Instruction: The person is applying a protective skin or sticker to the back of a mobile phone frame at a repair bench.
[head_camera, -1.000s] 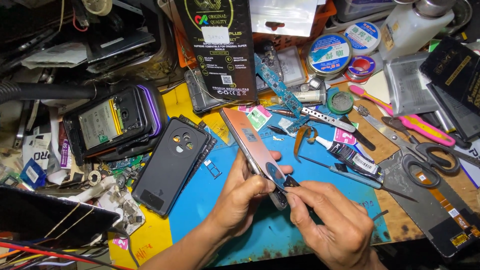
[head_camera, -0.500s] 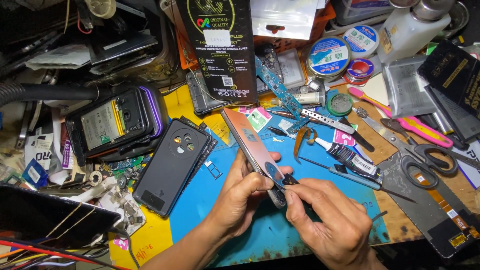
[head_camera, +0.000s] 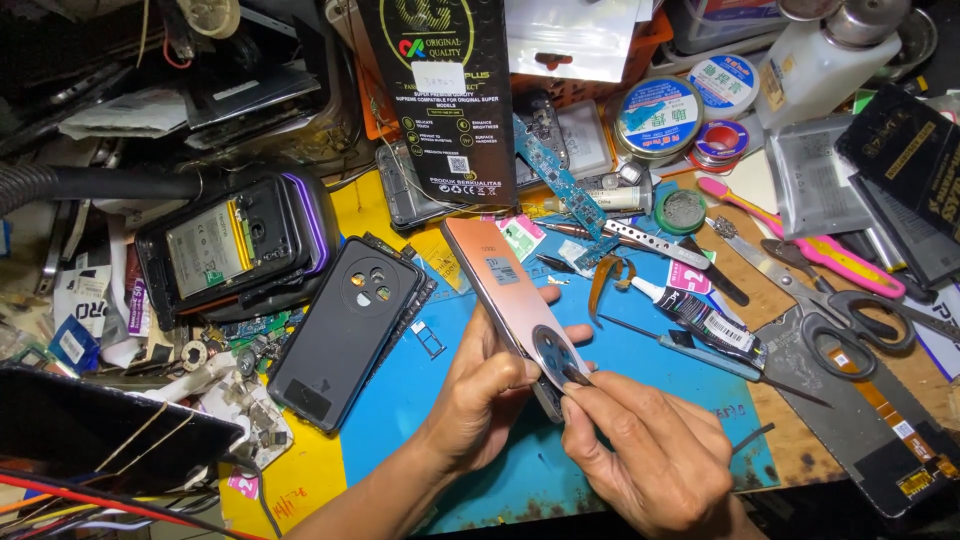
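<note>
L hand (head_camera: 487, 400) gripping pink phone back (head_camera: 505, 295), long axis up-left; R hand (head_camera: 640, 455) fingers pinched on thin tool (head_camera: 577, 377) at camera ring.

**Copper pink against blue and yellow**

Rosy copper-pink on the phone back cover (head_camera: 510, 300), dark grey ring round its camera disc. Bright blue across the work mat (head_camera: 640, 400), yellow on the mat edge (head_camera: 300, 470) at seven o'clock. Matte black on the phone case (head_camera: 345, 330) at nine o'clock. Purple rim on the opened phone (head_camera: 240, 245) at ten. Hot pink on the toothbrush (head_camera: 800, 235) at two o'clock, black handles on the scissors (head_camera: 850, 320), black with white print on the glue tube (head_camera: 700, 318).
</note>
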